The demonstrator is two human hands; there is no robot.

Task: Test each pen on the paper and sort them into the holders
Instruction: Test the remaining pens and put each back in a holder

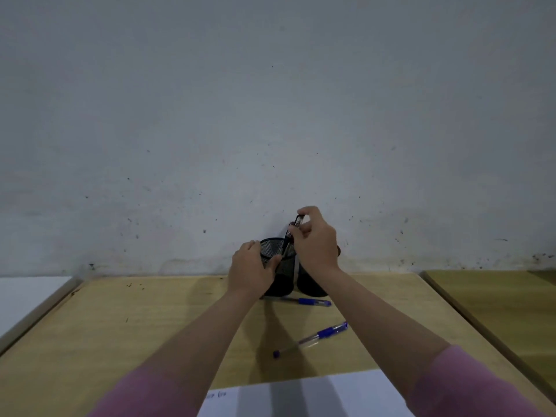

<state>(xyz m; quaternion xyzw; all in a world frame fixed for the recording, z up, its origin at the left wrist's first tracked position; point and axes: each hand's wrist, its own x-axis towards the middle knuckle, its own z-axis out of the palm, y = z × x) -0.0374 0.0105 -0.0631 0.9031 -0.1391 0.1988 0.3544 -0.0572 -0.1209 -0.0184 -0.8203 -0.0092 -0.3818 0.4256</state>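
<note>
Pink sleeves [156, 392], bare forearms

The only writing was a short handwritten scribble at the top left corner of the white paper sheet [301, 398], too small and blurred to read.

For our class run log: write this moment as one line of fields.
left hand: steadies left holder | right hand: lowers dark pen into it | right holder: behind right wrist | table: two blue pens | paper: near edge
</note>
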